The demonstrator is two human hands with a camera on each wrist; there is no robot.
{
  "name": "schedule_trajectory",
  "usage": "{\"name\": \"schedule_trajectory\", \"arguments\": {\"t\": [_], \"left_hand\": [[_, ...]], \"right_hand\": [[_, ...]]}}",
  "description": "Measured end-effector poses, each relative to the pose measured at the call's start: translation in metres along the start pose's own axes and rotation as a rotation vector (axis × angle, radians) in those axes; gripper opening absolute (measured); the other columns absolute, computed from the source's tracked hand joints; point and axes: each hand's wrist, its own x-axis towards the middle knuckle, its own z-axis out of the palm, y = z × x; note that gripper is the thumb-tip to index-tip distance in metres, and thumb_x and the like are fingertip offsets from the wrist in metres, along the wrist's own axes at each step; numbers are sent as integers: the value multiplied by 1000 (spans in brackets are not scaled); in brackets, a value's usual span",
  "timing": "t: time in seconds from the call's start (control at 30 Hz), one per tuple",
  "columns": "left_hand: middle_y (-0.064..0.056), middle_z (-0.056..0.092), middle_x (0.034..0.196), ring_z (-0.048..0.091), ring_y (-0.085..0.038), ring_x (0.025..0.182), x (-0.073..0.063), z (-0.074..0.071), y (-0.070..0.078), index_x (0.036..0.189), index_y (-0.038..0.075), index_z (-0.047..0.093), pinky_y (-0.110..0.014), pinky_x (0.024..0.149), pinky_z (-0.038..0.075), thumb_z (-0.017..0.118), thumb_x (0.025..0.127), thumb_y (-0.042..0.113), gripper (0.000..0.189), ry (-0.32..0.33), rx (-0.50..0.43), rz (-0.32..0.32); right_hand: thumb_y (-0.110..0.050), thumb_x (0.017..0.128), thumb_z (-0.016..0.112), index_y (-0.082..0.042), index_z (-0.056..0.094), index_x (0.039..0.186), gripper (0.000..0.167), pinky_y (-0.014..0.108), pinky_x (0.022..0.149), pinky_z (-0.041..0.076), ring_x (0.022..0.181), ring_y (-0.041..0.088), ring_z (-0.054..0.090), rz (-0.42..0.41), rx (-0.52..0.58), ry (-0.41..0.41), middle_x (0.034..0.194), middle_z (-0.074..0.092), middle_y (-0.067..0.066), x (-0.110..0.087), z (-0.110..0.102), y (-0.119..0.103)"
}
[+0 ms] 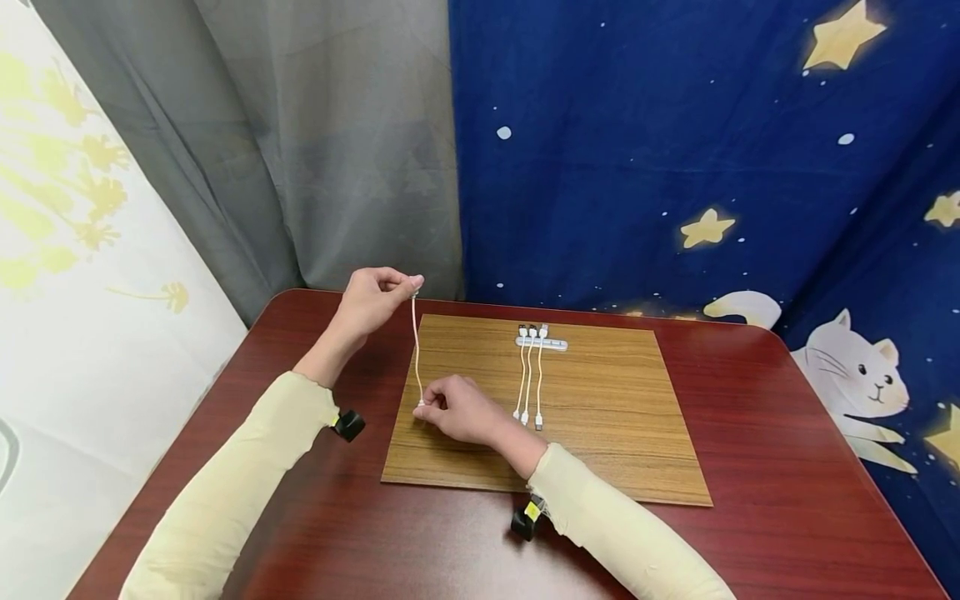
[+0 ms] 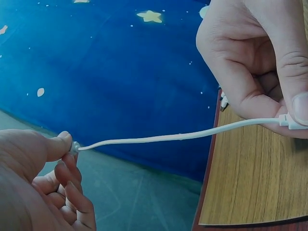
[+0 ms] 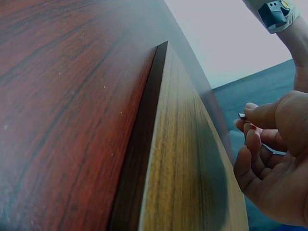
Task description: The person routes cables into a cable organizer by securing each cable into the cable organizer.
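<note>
A short white charging cable [image 1: 416, 350] is stretched between my two hands over the left side of the wooden board. My left hand [image 1: 375, 298] is raised near the table's back edge and pinches the upper plug between thumb and fingertips. Lower down, my right hand [image 1: 463, 410] pinches the other plug. In the left wrist view the cable [image 2: 178, 137] runs nearly straight from hand to hand. Three more white cables [image 1: 539, 383] lie side by side on the board, their upper ends at a pale cable clip strip [image 1: 555, 343].
The wood-grain board [image 1: 615, 417] lies on a dark red table [image 1: 750, 433]. Behind stand a grey curtain [image 1: 360, 150] and a blue curtain with stars [image 1: 600, 167]. A black wrist camera [image 1: 348, 425] sits on the left sleeve, another camera [image 1: 525, 521] on the right.
</note>
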Motion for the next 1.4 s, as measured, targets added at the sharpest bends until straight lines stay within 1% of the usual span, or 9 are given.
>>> {"name": "schedule_trajectory", "arguments": {"t": [0.23,0.47,0.6,0.8,0.9,1.07,1.17,1.27,1.4], "left_hand": [[-16,68,106,54,-26,99,1,3,-1,108,-3,72,-41,84,43,70,97,41,46,-7,-6,1],[-15,67,105,52,-26,96,2,7,0,104,0,73,-41,83,42,70,97,41,42,-9,-10,0],[-16,67,105,53,-26,96,3,10,1,106,-2,73,-40,82,43,70,97,40,43,-13,-12,1],[-20,67,107,53,-26,95,3,13,2,107,-4,72,-40,82,43,70,98,39,44,-20,-10,3],[-19,67,107,54,-26,95,3,14,3,107,-3,72,-40,82,43,70,98,39,44,-23,-9,5],[-17,67,106,54,-26,95,4,16,4,106,-2,72,-40,82,44,71,97,40,43,-28,-15,1],[-16,68,103,54,-26,95,5,18,4,106,-3,72,-40,82,44,71,97,39,43,-29,-24,1],[-13,68,99,55,-26,96,7,20,4,105,-3,73,-40,83,45,72,97,37,41,-25,-28,3],[-14,68,99,56,-26,97,8,23,4,104,-2,73,-40,85,45,72,96,38,41,-24,-30,5]], "right_hand": [[-20,97,73,-17,61,70,30,24,55,37,57,6,45,9,-2,-1,62,51,-7,-2,-2,3],[-20,97,73,-17,62,70,29,24,55,37,57,6,45,10,-8,-1,62,52,-6,-5,-5,3],[-20,97,73,-18,63,70,28,24,55,37,57,6,46,12,-7,-2,62,53,-6,-6,-6,4],[-19,96,73,-12,67,73,25,25,54,38,56,6,46,27,3,-2,61,52,-8,-9,-7,5],[-20,96,73,-11,68,75,24,25,55,38,57,6,47,35,3,-2,61,52,-8,-9,-7,6],[-20,96,74,-15,66,72,26,25,55,39,57,7,47,39,-4,1,61,53,-8,-10,-8,6],[-20,96,74,-17,63,70,28,25,56,39,58,6,47,41,-7,4,62,52,-8,-11,-9,7],[-19,96,74,-18,63,70,28,25,56,39,58,7,47,46,-8,5,62,52,-8,-11,-10,7],[-20,96,74,-18,62,70,29,26,56,39,58,7,47,53,-14,3,62,52,-8,-12,-12,8]]}}
